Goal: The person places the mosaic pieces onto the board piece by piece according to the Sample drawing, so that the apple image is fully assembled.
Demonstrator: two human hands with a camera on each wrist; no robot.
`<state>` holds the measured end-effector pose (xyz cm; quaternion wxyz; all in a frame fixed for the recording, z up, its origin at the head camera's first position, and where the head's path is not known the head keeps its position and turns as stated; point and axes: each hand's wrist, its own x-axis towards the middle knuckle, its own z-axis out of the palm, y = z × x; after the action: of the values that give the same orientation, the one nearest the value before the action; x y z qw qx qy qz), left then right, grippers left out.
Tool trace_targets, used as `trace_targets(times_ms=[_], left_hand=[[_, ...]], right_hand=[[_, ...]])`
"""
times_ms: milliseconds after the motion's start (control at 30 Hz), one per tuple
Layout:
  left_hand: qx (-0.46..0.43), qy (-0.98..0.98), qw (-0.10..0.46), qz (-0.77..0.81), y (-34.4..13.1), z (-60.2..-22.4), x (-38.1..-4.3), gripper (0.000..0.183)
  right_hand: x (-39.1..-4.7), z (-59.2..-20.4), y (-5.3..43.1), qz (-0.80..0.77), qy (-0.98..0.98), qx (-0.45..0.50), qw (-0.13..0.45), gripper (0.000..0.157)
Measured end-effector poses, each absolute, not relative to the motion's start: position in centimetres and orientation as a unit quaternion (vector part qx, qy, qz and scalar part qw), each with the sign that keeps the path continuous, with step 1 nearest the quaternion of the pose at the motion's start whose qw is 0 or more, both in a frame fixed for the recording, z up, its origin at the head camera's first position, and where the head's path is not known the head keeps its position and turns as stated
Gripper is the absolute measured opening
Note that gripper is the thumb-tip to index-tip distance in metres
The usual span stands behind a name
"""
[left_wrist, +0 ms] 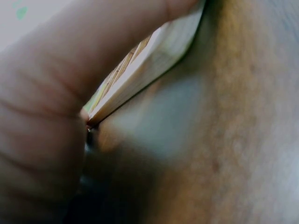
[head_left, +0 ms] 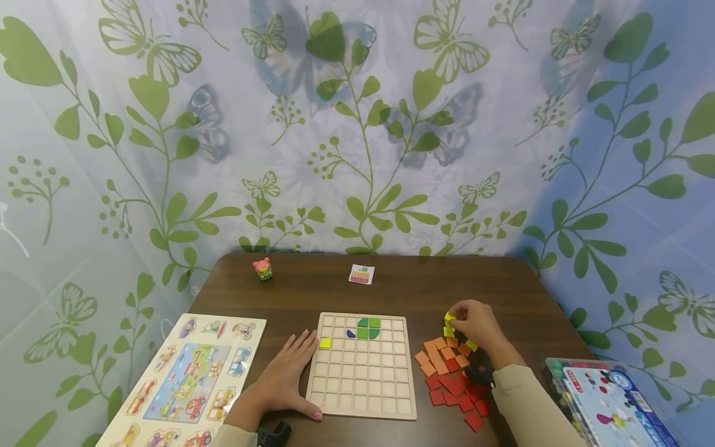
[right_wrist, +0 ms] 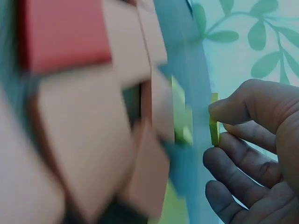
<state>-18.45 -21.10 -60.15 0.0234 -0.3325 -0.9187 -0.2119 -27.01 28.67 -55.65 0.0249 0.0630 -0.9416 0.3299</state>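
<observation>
A wooden grid board [head_left: 360, 388] lies flat on the dark table. Green pieces [head_left: 368, 333] form a group in its upper cells, with a small blue piece [head_left: 350, 334] beside them and a yellow square [head_left: 324, 343] at its left column. My left hand [head_left: 282, 379] rests along the board's left edge, fingers spread, thumb at the near corner. In the right wrist view, thumb and fingers of my right hand [right_wrist: 257, 140] pinch a thin yellow tile [right_wrist: 214, 128]. That hand is over the yellow end of a pile of orange tiles [head_left: 436, 355] and red tiles [head_left: 457, 385].
A small printed card [head_left: 362, 274] and a pink-topped figurine [head_left: 262, 269] sit toward the table's back. A picture puzzle board [head_left: 184, 385] lies at left. At right stands a clear plastic box [head_left: 609, 403] with a printed label. A leaf-patterned curtain [head_left: 357, 155] hangs behind.
</observation>
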Motion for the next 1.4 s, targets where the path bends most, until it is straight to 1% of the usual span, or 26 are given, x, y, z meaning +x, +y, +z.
trace_targets(times_ms=[133,333,667,833,933,1133,1400], left_hand=[[-0.336,-0.919,0.028,-0.205,-21.0,-59.9,-18.5,0.150],[-0.332,-0.920,0.018,-0.206,-20.9,-59.6,-18.3,0.150],[-0.327,-0.920,0.011,-0.214,-21.0,-59.6,-18.4,0.150],[-0.329,-0.920,0.012,-0.214,-21.0,-59.3,-18.2,0.148],[-0.329,-0.919,0.012,-0.216,-21.1,-59.3,-18.2,0.148],[-0.322,-0.921,0.004,-0.220,-21.1,-59.4,-18.2,0.149],[-0.329,-0.920,0.016,-0.214,-20.9,-59.5,-18.2,0.148]], right_hand=[[-27.3,-55.3,26.7,0.344,-0.936,0.072,0.022,0.012],[-27.1,-55.1,23.5,0.362,-0.926,0.102,0.015,0.010],[-26.3,-54.9,18.2,0.359,-0.913,0.191,0.006,0.011],[-26.2,-55.4,16.0,0.356,-0.908,0.220,-0.011,0.009],[-26.2,-55.5,14.6,0.354,-0.902,0.246,-0.011,0.008],[-25.6,-54.8,11.8,0.341,-0.898,0.279,-0.003,0.009],[-24.9,-54.8,8.9,0.332,-0.886,0.322,-0.013,0.014]])
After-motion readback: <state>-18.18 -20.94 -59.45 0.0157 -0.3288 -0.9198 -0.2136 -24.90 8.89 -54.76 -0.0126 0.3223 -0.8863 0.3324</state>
